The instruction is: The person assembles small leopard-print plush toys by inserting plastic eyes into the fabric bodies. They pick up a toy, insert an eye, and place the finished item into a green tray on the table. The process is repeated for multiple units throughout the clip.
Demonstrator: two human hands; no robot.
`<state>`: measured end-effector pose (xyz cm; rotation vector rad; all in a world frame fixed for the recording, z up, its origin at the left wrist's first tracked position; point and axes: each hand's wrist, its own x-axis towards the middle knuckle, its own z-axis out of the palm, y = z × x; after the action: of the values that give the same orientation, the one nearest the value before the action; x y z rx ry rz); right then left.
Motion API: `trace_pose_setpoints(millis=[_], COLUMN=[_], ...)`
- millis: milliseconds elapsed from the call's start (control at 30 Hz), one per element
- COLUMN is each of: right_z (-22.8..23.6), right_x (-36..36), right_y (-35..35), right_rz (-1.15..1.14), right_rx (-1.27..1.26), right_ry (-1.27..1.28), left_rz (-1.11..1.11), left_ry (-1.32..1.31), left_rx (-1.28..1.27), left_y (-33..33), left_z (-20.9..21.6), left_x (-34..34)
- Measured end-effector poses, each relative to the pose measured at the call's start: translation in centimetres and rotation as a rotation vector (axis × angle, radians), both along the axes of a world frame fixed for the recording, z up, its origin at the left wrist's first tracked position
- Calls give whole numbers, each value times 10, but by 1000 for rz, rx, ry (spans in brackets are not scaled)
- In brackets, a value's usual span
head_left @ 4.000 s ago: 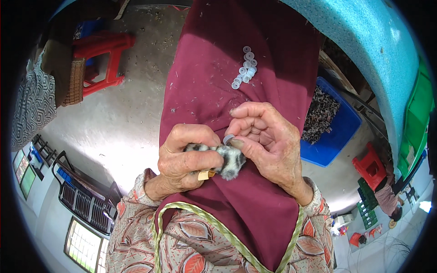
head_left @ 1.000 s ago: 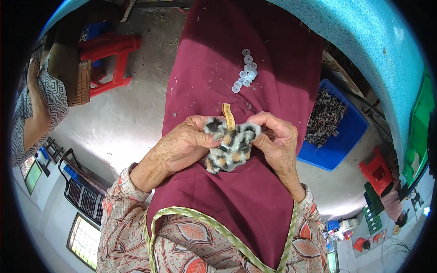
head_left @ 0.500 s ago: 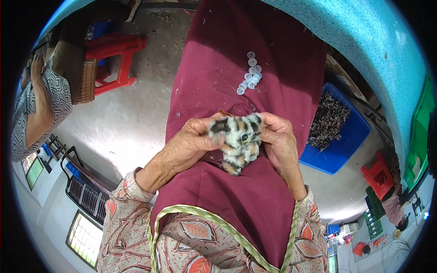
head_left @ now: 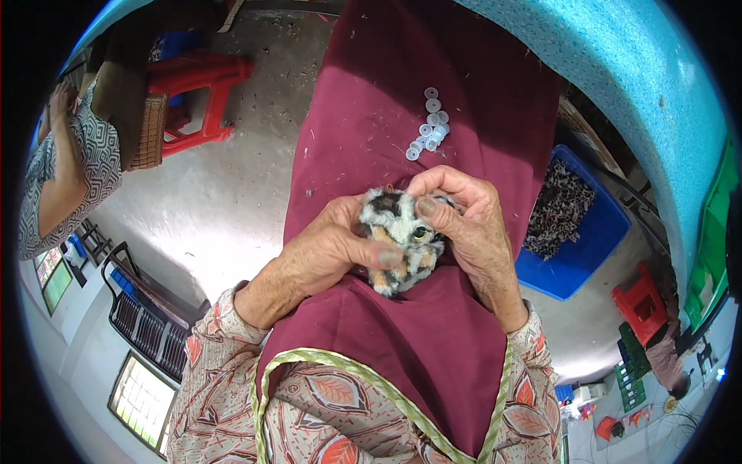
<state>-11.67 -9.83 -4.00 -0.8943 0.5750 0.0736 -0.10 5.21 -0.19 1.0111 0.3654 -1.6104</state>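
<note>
A small furry plush animal [head_left: 398, 228], spotted white, black and tan, is held between both hands over my lap. One dark, shiny eye with a pale rim shows on its face. My left hand [head_left: 332, 243] is closed round its left side, the thumb lying across its lower front. With thumb and fingers, my right hand [head_left: 468, 220] pinches the upper right of the head and partly covers it. Beneath lies a maroon apron [head_left: 340, 170]. Beyond the hands, several translucent white plastic discs [head_left: 430, 130] rest on the apron in a loose line.
A blue bin [head_left: 568, 267] holding spotted furry pieces [head_left: 558, 205] stands at the right. A light-blue speckled surface [head_left: 618, 62] curves along the upper right. Red stools [head_left: 205, 93] [head_left: 641, 298] stand on both sides. Another person's patterned sleeve [head_left: 104, 151] shows at far left.
My left thumb has moved down onto the plush animal's lower front. My right hand has risen and come inward, its fingers now over the head's upper right.
</note>
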Motion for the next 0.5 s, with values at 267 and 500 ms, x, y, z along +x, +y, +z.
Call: trace_pose_setpoints(millis=[267,500], right_z=[-7,-9], right_x=[-1,-3], right_y=[12,14], right_rz=[-226,-250], right_rx=[359,439], right_ry=[31,21], left_rz=[20,113], left_ry=[113,336], left_rx=[26,-80], left_y=[9,22], left_z=[-6,-16], left_x=[-7,-10])
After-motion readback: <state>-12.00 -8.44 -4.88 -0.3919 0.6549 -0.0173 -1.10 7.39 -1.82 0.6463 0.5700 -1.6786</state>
